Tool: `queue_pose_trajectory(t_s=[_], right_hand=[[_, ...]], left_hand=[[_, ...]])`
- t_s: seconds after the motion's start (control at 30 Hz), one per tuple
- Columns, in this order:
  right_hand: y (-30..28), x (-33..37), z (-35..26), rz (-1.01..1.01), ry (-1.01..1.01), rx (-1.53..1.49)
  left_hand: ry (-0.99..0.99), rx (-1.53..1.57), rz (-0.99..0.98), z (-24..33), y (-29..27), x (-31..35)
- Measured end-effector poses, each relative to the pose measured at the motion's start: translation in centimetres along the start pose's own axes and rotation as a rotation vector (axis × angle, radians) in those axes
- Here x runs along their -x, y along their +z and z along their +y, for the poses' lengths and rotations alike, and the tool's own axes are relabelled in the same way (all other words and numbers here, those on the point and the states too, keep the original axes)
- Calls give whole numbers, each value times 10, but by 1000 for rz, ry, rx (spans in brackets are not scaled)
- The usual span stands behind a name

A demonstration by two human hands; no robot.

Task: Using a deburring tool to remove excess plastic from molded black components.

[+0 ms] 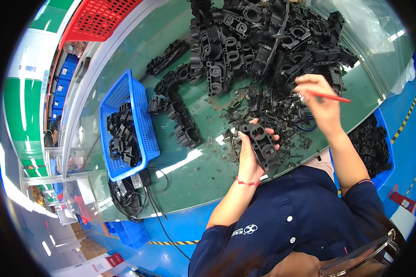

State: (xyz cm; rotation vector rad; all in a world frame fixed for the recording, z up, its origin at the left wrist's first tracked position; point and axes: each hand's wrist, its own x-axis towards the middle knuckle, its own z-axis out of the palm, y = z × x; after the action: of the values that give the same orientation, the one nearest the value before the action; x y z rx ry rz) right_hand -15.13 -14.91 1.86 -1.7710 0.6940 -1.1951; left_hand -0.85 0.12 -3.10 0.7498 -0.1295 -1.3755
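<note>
My left hand [248, 159], with a red bead bracelet at its wrist, is closed round a black moulded plastic part [263, 144] with oval openings. It holds the part tilted, just above the near edge of the green table. Up and to the right of it, my right hand [322, 101] grips a slim red-handled tool [330, 96]. The tool's working end is hidden by the fingers and slightly blurred, and it is apart from the part. Small black scraps [291, 117] lie scattered between and beyond my hands.
A heap of similar black parts [233, 53] covers the table's far side. More parts [182, 122] lie in a row beside a blue basket [148, 134] holding small black pieces. Cables [125, 201] hang at the left edge. A blue crate [387, 124] of black pieces stands at right.
</note>
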Motion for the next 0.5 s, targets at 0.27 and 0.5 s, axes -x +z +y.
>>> queue_pose_trajectory(t_s=[0.27, 0.5], right_hand=[[33, 41, -16, -501, 380, -436], [33, 42, -16, -538, 471, -499]], left_hand=[[48, 33, -20, 9, 5, -11], [62, 13, 0, 8, 6, -13]])
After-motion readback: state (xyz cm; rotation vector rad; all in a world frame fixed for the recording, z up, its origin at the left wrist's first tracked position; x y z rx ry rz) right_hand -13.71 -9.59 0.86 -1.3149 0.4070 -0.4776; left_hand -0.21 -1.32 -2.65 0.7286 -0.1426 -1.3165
